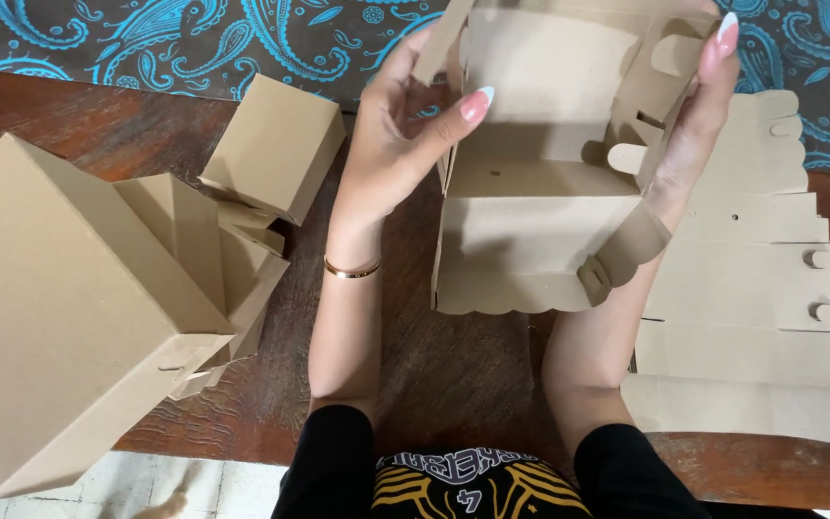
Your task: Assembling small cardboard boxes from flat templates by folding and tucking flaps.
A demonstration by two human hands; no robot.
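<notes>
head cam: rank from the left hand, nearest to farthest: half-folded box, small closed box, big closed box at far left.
1. Half-folded box, in the left hand itself, centre of view.
2. Small closed box, just to that hand's left, near the patterned cloth.
3. Big closed box, far left, overhanging the table edge.

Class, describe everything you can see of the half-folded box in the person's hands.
The box is plain brown cardboard, half folded: side walls raised, scalloped front flap lying toward the person, tabs and slots not yet locked. It is held open-side up above the wooden table. The left hand grips its left wall, the right hand its right wall.
</notes>
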